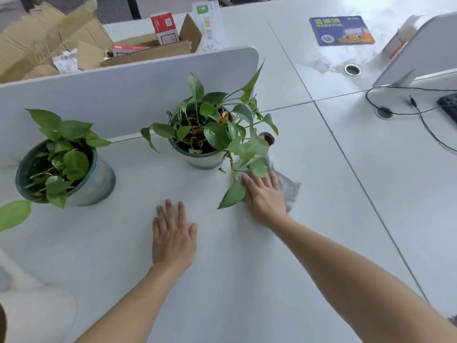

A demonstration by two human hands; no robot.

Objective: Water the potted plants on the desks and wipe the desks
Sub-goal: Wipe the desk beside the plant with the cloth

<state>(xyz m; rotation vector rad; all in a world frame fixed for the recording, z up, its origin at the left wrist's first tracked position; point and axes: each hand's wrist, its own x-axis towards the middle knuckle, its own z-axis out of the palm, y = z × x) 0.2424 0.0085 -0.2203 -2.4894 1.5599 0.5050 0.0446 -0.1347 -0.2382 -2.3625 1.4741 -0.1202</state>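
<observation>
Two leafy green plants stand on the white desk (222, 268) in glazed teal-grey pots: one pot (96, 184) at the left, the other pot (205, 159) in the middle by the grey divider. My right hand (264, 196) presses flat on a grey cloth (289, 189) just right of the middle pot, partly under its hanging leaves. My left hand (173, 233) rests flat on the bare desk in front of that pot, fingers straight, holding nothing.
A grey divider panel (111, 95) runs behind the pots, with cardboard boxes (148, 50) beyond it. A blue card (342, 30), a cable hole (352, 70), black cables (420, 115) and a keyboard corner (448, 107) lie to the right. A white object (32, 313) sits at the bottom left.
</observation>
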